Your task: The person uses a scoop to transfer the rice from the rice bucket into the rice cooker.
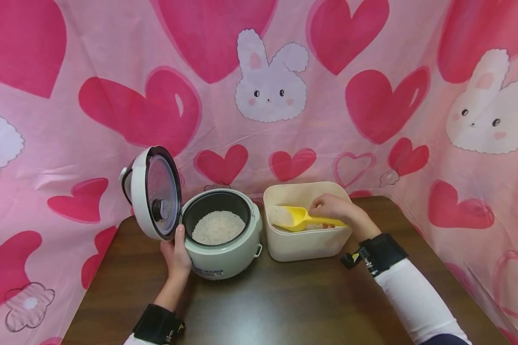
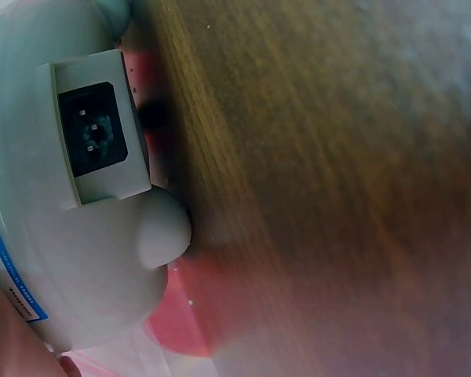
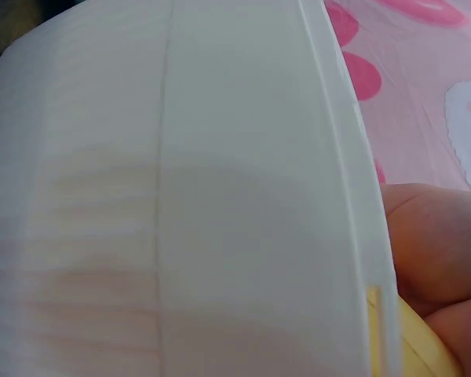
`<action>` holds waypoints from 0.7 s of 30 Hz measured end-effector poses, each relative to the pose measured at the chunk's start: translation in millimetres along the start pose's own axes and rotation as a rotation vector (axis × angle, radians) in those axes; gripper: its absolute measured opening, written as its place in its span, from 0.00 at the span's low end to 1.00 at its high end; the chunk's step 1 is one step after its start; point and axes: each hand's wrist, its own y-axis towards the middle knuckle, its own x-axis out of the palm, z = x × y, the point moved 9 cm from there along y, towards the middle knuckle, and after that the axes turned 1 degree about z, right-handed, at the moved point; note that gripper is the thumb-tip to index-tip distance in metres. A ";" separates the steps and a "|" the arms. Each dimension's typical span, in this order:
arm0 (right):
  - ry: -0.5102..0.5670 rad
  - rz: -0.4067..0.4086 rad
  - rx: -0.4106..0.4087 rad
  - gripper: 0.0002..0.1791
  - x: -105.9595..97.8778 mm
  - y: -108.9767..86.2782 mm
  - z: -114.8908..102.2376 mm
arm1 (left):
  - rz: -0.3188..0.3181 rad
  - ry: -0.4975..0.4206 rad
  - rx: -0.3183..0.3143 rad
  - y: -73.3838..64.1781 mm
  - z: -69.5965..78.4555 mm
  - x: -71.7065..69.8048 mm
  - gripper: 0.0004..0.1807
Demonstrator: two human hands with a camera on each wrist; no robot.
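In the head view a rice cooker (image 1: 224,263) stands with its lid (image 1: 140,196) raised, and white rice (image 1: 219,227) lies in its dark pot. My left hand (image 1: 177,256) rests against the cooker's left side below the lid, its thumb straight up at the rim; its other fingers are mostly hidden. My right hand (image 1: 332,209) holds a yellow scoop (image 1: 299,218) by the handle, inside a cream bin (image 1: 304,247) of rice. Rice lies in the scoop's bowl. The left wrist view shows the cooker's power socket (image 2: 94,129); the right wrist view mostly shows the bin's wall (image 3: 243,196).
Cooker and bin stand side by side on a dark brown wooden table (image 1: 259,306). A pink cloth (image 1: 224,120) with hearts and rabbits hangs behind and around it. The raised lid leans out to the cooker's left.
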 end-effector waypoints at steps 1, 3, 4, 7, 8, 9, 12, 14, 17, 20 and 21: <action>0.012 -0.002 0.000 0.14 -1.3 -0.3 1.0 | 0.000 0.001 0.000 -0.3 -0.3 -0.1 0.23; 0.035 -0.007 0.004 0.17 -4.0 -1.4 3.1 | 0.001 0.004 -0.002 -1.3 -0.9 -0.4 0.22; 0.049 -0.011 0.009 0.18 -5.2 -2.3 4.7 | 0.000 0.004 -0.003 -2.0 -1.3 -0.6 0.22; 0.074 -0.018 0.007 0.20 -9.1 -5.1 7.4 | 0.001 0.007 -0.005 -3.7 -1.9 -1.2 0.22; 0.082 -0.019 0.004 0.20 -10.4 -6.6 7.6 | 0.001 0.006 -0.004 -3.9 -2.0 -1.5 0.22; 0.087 -0.022 -0.005 0.21 -11.8 -8.4 7.6 | 0.003 0.005 -0.004 -4.0 -1.8 -1.7 0.22; 0.127 -0.024 -0.011 0.21 -16.9 -14.4 8.7 | 0.004 0.006 -0.007 -3.8 -1.6 -1.5 0.22; 0.150 -0.018 -0.019 0.22 -21.2 -18.8 9.3 | 0.004 0.007 -0.007 -2.7 -1.3 -1.2 0.22; 0.170 0.001 -0.024 0.23 -28.4 -24.0 11.1 | 0.000 0.013 -0.011 -1.0 -0.9 -0.7 0.22; 0.154 0.030 -0.046 0.24 -36.8 -28.1 12.3 | -0.006 0.016 -0.015 0.1 -1.0 -0.4 0.22; 0.153 0.033 -0.051 0.23 -38.9 -29.0 13.3 | -0.007 0.016 -0.015 0.1 -1.0 -0.4 0.23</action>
